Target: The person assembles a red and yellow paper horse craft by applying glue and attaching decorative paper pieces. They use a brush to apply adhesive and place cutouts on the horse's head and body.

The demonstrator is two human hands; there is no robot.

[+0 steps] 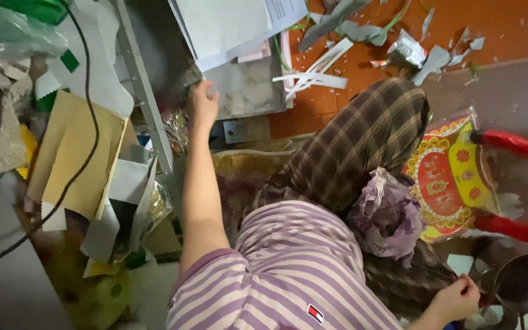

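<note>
The clear bag (245,91) of pale pieces lies just beyond our left hand (205,101), under the white sheets (227,24). The fingers (201,85) touch its near edge; we cannot tell if they are curled or apart. We judge it best to pinch the bag edge only, not the sheets above. Our right hand (456,298) is loosely closed, beside the metal pot (527,281).

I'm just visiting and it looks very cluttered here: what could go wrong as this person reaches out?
The left hand reaches toward stacked paper sheets overhanging a grey tray; a nudge might slide them off. The black cable trailing over loose card could snag. Paper strips on the orange floor may be slippery underfoot.
</note>
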